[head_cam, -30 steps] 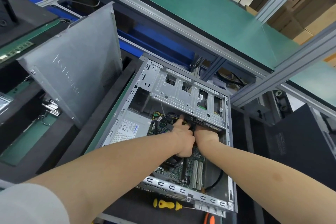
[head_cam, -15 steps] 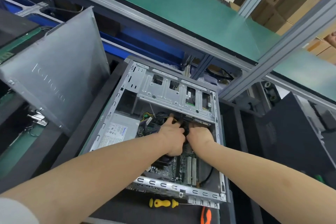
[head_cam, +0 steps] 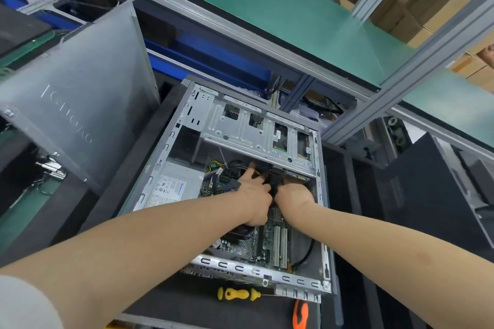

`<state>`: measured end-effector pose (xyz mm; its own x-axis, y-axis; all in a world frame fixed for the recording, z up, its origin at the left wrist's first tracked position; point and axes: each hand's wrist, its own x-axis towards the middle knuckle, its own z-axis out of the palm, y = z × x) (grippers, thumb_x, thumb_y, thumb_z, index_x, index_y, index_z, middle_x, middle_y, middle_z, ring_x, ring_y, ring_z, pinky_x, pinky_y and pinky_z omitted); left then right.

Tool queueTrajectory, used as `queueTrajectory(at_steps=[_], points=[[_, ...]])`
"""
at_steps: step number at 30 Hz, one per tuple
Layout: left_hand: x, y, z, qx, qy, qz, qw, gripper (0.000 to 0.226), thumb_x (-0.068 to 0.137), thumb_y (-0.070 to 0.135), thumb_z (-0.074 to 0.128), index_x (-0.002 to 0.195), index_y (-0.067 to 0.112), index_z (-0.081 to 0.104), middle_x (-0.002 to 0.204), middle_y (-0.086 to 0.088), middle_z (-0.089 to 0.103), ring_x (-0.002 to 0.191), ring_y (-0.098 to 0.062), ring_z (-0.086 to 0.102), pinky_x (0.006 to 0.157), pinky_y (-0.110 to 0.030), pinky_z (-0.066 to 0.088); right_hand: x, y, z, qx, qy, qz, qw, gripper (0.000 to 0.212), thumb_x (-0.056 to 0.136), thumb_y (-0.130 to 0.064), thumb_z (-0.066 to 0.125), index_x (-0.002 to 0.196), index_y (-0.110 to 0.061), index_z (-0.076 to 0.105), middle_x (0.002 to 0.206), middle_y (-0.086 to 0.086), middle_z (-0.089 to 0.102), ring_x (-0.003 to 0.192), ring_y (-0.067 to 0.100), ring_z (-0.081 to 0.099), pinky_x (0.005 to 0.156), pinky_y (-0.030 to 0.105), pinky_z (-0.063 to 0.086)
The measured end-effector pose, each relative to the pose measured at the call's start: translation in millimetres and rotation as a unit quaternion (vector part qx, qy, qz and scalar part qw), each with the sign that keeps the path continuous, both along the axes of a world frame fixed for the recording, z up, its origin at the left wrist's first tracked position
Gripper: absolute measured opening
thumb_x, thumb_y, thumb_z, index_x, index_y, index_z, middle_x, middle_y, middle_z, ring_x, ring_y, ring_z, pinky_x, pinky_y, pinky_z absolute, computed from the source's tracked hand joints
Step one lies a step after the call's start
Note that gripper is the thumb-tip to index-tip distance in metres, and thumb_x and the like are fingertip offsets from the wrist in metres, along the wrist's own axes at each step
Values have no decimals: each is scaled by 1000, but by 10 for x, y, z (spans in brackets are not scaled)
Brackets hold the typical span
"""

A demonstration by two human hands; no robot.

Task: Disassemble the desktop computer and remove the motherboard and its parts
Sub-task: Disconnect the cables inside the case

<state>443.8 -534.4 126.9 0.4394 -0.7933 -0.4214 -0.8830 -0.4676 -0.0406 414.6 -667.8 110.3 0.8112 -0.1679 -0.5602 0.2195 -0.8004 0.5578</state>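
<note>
The open grey computer case (head_cam: 171, 141) lies on its side on a black foam mat. Its green motherboard (head_cam: 270, 243) shows in the lower half, with white slots on it. My left hand (head_cam: 255, 195) and my right hand (head_cam: 294, 192) are side by side deep in the case, just under the edge of the metal drive cage (head_cam: 254, 136). A black connector with dark cables (head_cam: 273, 181) sits between them. My left fingers curl against it, the index finger stretched out. My right fingers are hidden behind the knuckles. The power supply (head_cam: 173, 187) sits at the left.
The removed grey side panel (head_cam: 74, 104) leans upright to the left of the case. A yellow-handled screwdriver (head_cam: 238, 294) and an orange-handled tool (head_cam: 299, 312) lie on the mat in front. A black case (head_cam: 427, 195) stands at the right. An aluminium frame post (head_cam: 401, 67) rises behind.
Both hands stay at the same spot by the drive cage, pressed a little closer together. My head has shifted, so the case sits slightly lower and more to the left in view.
</note>
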Motion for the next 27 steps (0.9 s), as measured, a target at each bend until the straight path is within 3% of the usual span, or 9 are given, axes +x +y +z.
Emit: queueTrajectory(at_steps=[2, 5, 9, 13, 17, 22, 27], points=[[5, -8, -16, -2, 0, 5, 1000, 52, 102, 38, 43, 151, 22, 49, 162, -5, 36, 154, -28, 19, 123, -64, -4, -5, -10, -14, -10, 1, 17, 1000, 31, 100, -4, 53, 130, -8, 61, 133, 8, 58, 123, 27, 59, 87, 37, 53], [9, -9, -40, -5, -3, 4, 1000, 52, 101, 37, 43, 151, 23, 50, 162, -5, 37, 154, -29, 19, 123, -65, -3, 24, 9, -8, -16, 1, 1, 1000, 30, 98, -2, 54, 127, -9, 62, 130, 6, 60, 118, 27, 62, 77, 36, 52], [16, -22, -81, -10, -6, 5, 1000, 51, 100, 36, 44, 150, 23, 51, 160, -5, 39, 154, -29, 21, 123, -65, -4, -12, -2, -22, -19, 8, 25, 999, 31, 100, -5, 54, 129, -10, 61, 132, 7, 59, 121, 26, 59, 86, 36, 52], [19, -29, -98, -6, -8, 5, 1000, 53, 101, 37, 43, 152, 24, 48, 160, -5, 39, 154, -29, 21, 123, -64, -4, 37, 27, 2, -20, 10, 3, 1000, 32, 98, -2, 55, 128, -10, 62, 131, 5, 60, 119, 26, 62, 74, 34, 48], [23, -47, -103, -6, -12, 4, 1000, 55, 100, 36, 44, 152, 23, 47, 160, -6, 38, 154, -30, 20, 123, -64, -6, -5, 1, 12, -9, -4, 17, 1000, 33, 99, -5, 55, 131, -9, 59, 133, 8, 59, 123, 27, 59, 89, 35, 50], [20, -40, -107, -14, -1, 8, 1000, 55, 98, 33, 44, 151, 20, 49, 162, -6, 36, 155, -29, 18, 122, -65, -8, 0, 35, 71, 13, -4, 16, 1000, 31, 98, 0, 53, 128, -7, 63, 131, 9, 60, 122, 29, 60, 88, 38, 53], [35, -22, -104, -15, 19, 12, 1000, 54, 99, 32, 41, 150, 17, 50, 164, -7, 34, 156, -29, 15, 123, -64, -10, -16, 57, 170, 50, -24, 29, 998, 40, 94, 0, 61, 134, -5, 55, 134, 11, 55, 125, 30, 56, 92, 39, 52]])
